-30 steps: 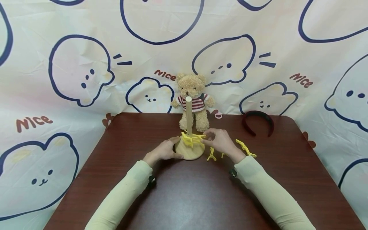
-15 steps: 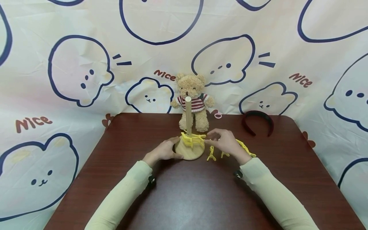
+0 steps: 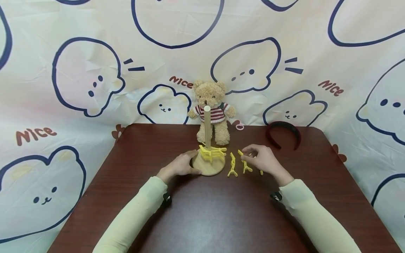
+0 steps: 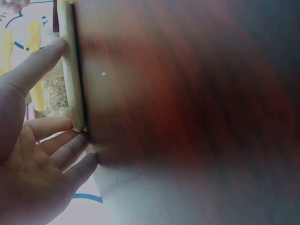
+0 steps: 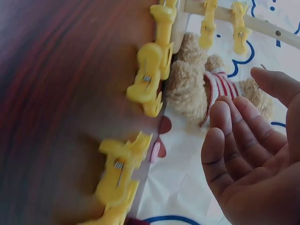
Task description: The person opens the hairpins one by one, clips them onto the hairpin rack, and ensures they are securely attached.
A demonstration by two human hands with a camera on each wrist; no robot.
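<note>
A wooden stand (image 3: 211, 171) with a round base and an upright post is held at its left rim by my left hand (image 3: 181, 164). In the left wrist view, the thumb lies on top of the base and the fingertips meet its edge. Yellow plastic clips (image 3: 211, 153) with forked ends sit around the lower post. My right hand (image 3: 262, 160) hovers over more yellow clips (image 3: 232, 166) lying right of the base. The right wrist view shows its fingers loosely bent, nothing between them and the thumb, and small metal springs in the yellow clips (image 5: 146, 77).
Behind the stand, a teddy bear (image 3: 212, 105) in a striped shirt sits against the printed backdrop. A pink ring (image 3: 239, 127) lies near the table's back edge. Farther right is a dark red headband (image 3: 270, 135). The brown table (image 3: 202, 214) extends toward me.
My right hand has drawn away from the clips on the stand and moved right, over the loose ones. My left hand stays at the base.
</note>
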